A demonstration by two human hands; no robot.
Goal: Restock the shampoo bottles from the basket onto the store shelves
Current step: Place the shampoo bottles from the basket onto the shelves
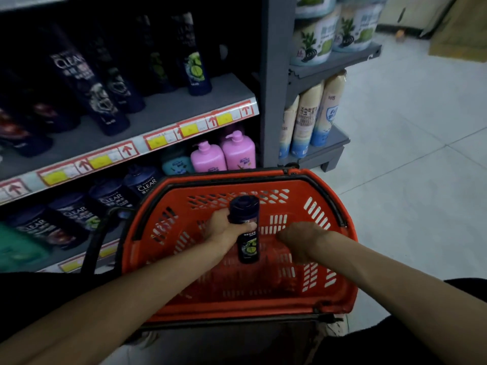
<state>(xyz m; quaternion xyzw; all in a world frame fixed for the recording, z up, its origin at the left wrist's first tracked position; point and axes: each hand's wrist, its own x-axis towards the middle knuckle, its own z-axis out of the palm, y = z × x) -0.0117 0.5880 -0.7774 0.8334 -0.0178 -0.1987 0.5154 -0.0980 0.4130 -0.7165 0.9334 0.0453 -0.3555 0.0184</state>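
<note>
A red plastic basket [326,262] sits on the floor in front of me, beside the shelves. My left hand [226,229] grips a dark blue shampoo bottle [246,234] with a green lime label, held upright over the basket's middle. To its right, inside the basket, my right hand [300,238] hangs with curled fingers; nothing shows in it. The grey middle shelf [168,114] at upper left carries several dark Clear shampoo bottles [87,85], with bare shelf surface on its right side. The lower shelf holds more Clear bottles [110,196].
Two pink pump bottles [224,154] stand on the lower shelf behind the basket. A grey upright [276,83] divides the shelving from an end rack with spray cans [308,122] and round tubs [329,30]. Pale tiled floor [411,143] lies to the right. The basket's black handle [97,241] hangs left.
</note>
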